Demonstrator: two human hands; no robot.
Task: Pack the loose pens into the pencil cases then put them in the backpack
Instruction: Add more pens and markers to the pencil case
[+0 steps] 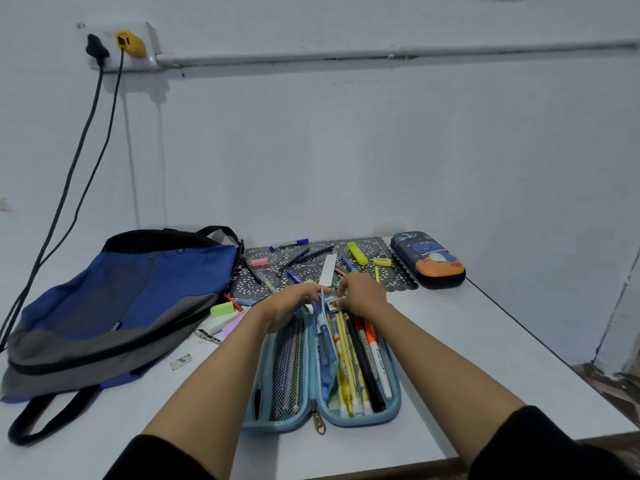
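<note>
Found at near bench edge, centre: open pencil case (396,398). Pinched in left hand (291,306): its limp divider flap (322,308); in right hand (363,296): small labelled block (332,304). Strewn by far edge: loose pens (316,254). Judged light, stiff, roll-prone; best pinched mid-barrel.

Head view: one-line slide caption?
Left hand at the open case flap, right hand pinching a small box; loose pens, shut case and backpack around.

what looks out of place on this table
A small clear rectangular scrap lies alone on the white table, apart from the loose pens scattered over the dark patterned mat.
</note>
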